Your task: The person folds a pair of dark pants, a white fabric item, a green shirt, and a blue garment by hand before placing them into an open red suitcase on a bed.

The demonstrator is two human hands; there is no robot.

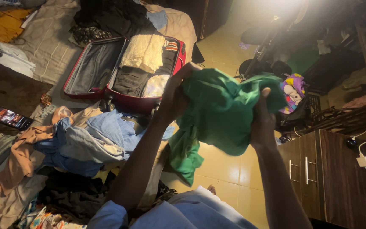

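Both hands, left hand (172,99) and right hand (262,123), grip a bunched green shirt (221,114); suitcase (126,70) on the bed's far edge looks half packed, clothes pile (81,140) left.

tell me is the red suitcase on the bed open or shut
Open. The red suitcase lies with its lid flung back, showing grey lining, and folded clothes fill the other half.

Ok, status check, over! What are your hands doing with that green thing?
Left hand and right hand both grip the green garment, bunched, held up in the air. Open red suitcase behind on the bed, partly packed. Nothing between them.
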